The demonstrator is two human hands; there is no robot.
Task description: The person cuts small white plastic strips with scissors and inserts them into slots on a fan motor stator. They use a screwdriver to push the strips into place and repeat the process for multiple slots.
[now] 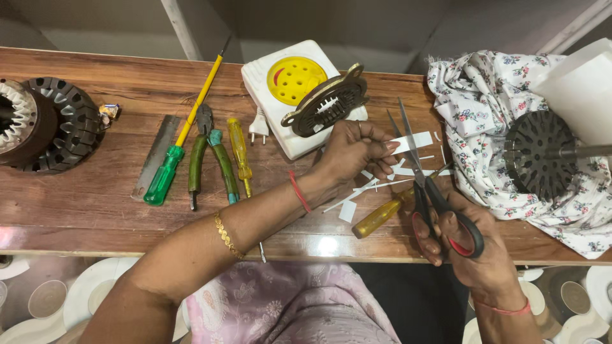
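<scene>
Head view: paper offcuts (376,188) and amber-handled screwdriver (380,216) between hands.

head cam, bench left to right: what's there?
Dark motor stator → metal ruler → green-handled screwdriver → pliers → yellow tester screwdriver → white and yellow box → left hand holding white paper strip → scissors in right hand → rotor on floral cloth.

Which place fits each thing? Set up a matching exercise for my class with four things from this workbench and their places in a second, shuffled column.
1 scissors
2 green-handled screwdriver
3 white paper strip
4 dark slotted rotor

a on the floral cloth
b in the right hand
c beside the metal ruler
d in the left hand

Pairs: 1-b, 2-c, 3-d, 4-a
</scene>
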